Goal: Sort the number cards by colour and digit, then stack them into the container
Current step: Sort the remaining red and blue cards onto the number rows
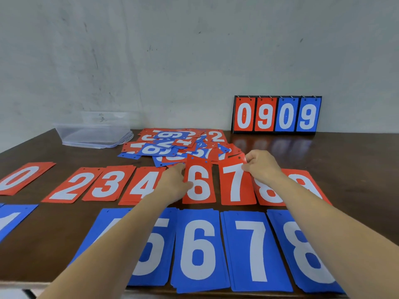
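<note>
Glossy wood table (345, 152); clear plastic container (95, 134)

A pale grey-white wall (194, 50) fills the upper half of the frame in front of me, scuffed with dark marks and faint streaks. Below it my dark brown wooden table (356, 152) runs across the whole width, glossy, with soft reflections at centre right. The light is even.

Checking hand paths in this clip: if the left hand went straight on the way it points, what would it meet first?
Probably the loose pile of unsorted cards, lying just beyond the left hand, which grips the red 6 card by its left edge. Depth is uncertain.
</note>
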Available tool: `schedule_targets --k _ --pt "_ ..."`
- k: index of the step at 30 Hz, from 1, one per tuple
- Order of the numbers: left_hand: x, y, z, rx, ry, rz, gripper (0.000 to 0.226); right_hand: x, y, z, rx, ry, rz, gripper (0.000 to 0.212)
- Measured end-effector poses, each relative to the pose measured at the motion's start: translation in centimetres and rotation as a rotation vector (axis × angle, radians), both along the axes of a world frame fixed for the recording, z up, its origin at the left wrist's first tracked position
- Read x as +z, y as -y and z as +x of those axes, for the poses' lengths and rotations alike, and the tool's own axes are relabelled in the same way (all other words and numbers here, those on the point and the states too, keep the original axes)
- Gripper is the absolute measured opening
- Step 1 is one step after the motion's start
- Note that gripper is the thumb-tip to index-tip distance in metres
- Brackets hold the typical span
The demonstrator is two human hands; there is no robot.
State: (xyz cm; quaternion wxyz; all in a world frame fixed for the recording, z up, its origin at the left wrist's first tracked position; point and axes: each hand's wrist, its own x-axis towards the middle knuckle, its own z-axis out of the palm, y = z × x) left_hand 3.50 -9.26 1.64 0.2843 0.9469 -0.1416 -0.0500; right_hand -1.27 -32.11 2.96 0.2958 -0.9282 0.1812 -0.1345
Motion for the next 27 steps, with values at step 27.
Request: schedule_targets --k 27 --pt "-1.0 2.0 -0.3 -0.343 0.024 0.164 0.058 -1.8 0.4 -5.6 0.221 -0.307 -0.576 0.061"
